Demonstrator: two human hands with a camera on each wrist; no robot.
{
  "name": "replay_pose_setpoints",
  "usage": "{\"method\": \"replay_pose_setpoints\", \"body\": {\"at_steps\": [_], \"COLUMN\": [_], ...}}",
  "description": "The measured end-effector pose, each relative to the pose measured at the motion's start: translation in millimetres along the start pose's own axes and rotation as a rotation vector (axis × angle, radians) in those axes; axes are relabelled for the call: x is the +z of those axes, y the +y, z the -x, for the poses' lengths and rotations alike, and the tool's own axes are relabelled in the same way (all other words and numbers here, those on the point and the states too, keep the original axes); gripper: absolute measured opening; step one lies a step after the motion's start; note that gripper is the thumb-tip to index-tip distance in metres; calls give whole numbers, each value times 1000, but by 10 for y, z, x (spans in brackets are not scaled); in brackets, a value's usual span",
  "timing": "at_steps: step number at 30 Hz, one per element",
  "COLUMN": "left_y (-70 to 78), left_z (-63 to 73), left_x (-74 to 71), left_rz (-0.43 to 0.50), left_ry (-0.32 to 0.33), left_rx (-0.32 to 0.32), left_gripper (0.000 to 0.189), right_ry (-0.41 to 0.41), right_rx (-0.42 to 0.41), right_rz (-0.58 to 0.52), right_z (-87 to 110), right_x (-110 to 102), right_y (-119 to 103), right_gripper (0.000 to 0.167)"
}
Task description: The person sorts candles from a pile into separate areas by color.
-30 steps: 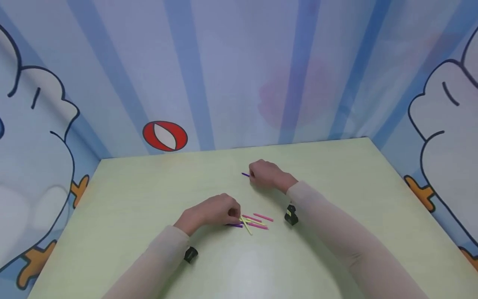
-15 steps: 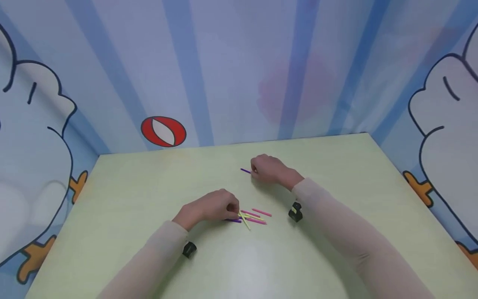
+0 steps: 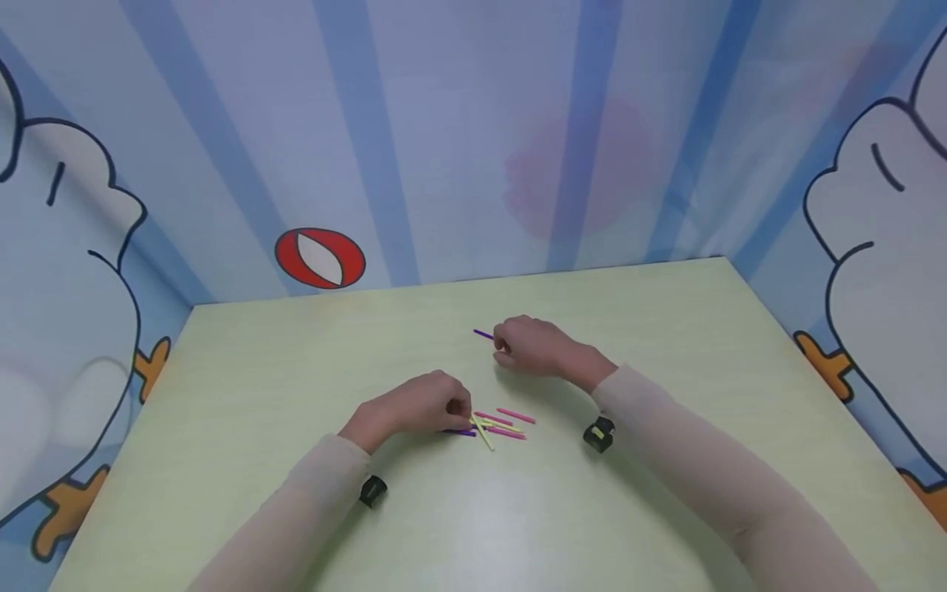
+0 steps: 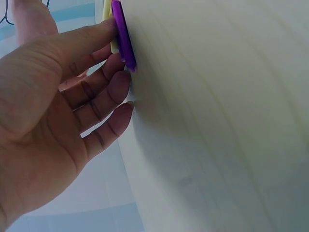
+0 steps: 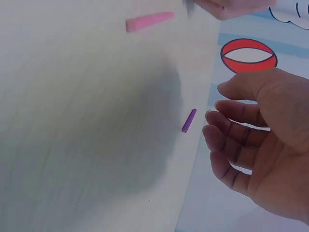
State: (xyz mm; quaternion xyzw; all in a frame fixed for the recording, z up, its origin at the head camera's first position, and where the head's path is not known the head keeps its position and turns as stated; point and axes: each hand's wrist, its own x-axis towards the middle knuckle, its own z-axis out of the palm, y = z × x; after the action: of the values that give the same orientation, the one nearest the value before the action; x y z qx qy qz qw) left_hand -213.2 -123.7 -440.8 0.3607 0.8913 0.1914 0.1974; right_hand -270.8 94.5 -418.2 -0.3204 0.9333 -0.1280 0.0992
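Thin coloured sticks, pink, yellow and purple, lie in a small crossed pile on the table [image 3: 592, 510]. My left hand [image 3: 425, 403] is at the pile's left side, its thumb and index fingertip pinching the end of a yellow stick [image 3: 483, 433]. Close against that thumb tip in the left wrist view is a purple stick [image 4: 124, 36]. Farther back, my right hand [image 3: 538, 345] hovers with loosely bent fingers, thumb apart from the index finger. A separate purple stick [image 5: 189, 120] lies on the table beyond its fingertips, partly hidden by the hand in the head view.
Several pink sticks [image 3: 515, 416] lie at the pile's right side. Behind the table rises a striped blue wall [image 3: 473, 148] with a printed red ball [image 3: 321, 258]. Cartoon-printed panels flank both sides. Each wrist carries a small black camera [image 3: 599, 434].
My right thumb has parted from the index finger, and the right wrist has lowered slightly toward me. The lone purple stick stays beside those fingers. My left hand holds its place at the pile.
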Motion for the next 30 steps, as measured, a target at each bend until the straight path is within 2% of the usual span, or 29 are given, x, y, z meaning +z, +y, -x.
{"method": "replay_pose_setpoints", "body": {"at_steps": [8, 18, 24, 30], "left_y": [-12, -10, -13, -23], "left_z": [-4, 5, -7, -12], "left_x": [10, -2, 1, 12], "left_rz": [-5, -5, 2, 9], "left_ry": [1, 16, 21, 7], "left_rx": [10, 22, 27, 6], "left_gripper": [12, 13, 14, 13], "right_ry": [-13, -70, -102, -108], "right_rx": [-73, -105, -113, -156], "right_rz": [7, -28, -72, -63], "right_z": [147, 275, 353, 396], "right_x": [56, 130, 203, 282], "right_y": [-113, -251, -283, -260], "right_gripper": [14, 10, 9, 12]}}
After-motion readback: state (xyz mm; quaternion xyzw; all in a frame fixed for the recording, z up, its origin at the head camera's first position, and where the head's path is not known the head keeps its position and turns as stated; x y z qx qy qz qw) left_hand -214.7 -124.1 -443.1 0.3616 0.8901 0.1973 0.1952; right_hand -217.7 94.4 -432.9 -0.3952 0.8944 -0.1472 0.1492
